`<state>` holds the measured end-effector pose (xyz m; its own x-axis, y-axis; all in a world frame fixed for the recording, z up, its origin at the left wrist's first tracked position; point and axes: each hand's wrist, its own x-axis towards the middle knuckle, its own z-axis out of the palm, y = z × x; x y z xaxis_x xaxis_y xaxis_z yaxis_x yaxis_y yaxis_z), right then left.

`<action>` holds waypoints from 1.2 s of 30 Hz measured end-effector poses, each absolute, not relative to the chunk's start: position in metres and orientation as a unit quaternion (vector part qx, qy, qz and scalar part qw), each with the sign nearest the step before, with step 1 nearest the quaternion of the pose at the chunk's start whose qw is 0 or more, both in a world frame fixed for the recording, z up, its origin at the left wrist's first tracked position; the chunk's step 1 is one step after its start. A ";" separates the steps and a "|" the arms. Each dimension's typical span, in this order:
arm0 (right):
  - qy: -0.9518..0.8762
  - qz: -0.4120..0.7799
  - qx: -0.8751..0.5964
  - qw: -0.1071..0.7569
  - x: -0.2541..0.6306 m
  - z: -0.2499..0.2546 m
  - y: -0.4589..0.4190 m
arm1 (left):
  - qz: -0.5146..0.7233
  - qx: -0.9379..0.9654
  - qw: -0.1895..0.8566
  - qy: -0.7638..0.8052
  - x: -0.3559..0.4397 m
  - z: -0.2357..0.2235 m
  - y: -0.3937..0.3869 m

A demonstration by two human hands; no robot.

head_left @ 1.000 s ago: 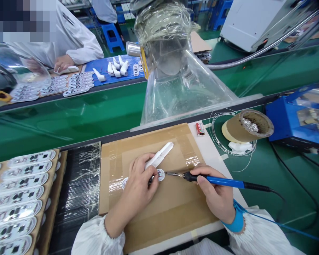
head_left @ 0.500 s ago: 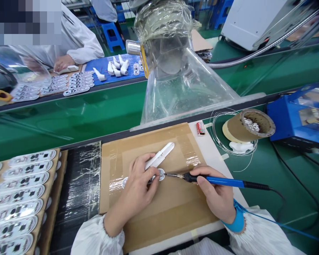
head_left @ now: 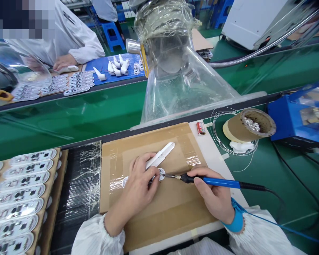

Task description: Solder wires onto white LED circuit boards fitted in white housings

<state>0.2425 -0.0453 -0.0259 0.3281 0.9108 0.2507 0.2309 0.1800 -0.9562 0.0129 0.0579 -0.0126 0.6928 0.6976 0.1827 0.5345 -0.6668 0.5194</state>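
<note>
In my right hand (head_left: 215,193), gripped like a pen, is a soldering iron (head_left: 223,182) with a blue handle. Its tip meets the right end of a small white circuit board (head_left: 162,173) lying on the cardboard. My left hand (head_left: 140,180) covers most of that board; another bit of its edge shows left of the hand. Left fingers curl over the lower end of a slim white plastic housing (head_left: 162,154), which slants up to the right. Thumb and forefinger are pinched together at the board, and whatever is between them is too small to make out.
Rows of circuit boards (head_left: 24,184) lie on cardboard at left. At right are a solder wire coil (head_left: 218,131), a brown cup (head_left: 239,125) and a blue machine (head_left: 300,117). A clear fume hood (head_left: 186,95) stands ahead. Across the partition, a co-worker's hand (head_left: 65,62) holds a white part.
The soldering iron has shifted slightly left, bringing its tip onto the board's end. My right hand moved with it. My left hand and the housing stay in place.
</note>
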 end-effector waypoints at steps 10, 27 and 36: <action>-0.468 0.290 -0.582 0.598 0.246 -0.035 -0.051 | 0.186 0.897 0.205 0.345 0.013 -0.014 0.058; -0.363 0.325 -0.562 0.669 0.246 -0.058 -0.049 | 0.112 0.906 0.242 0.329 0.000 0.003 0.072; -0.389 0.284 -0.581 0.655 0.250 -0.067 -0.046 | 0.352 0.749 0.102 0.552 -0.044 -0.017 0.188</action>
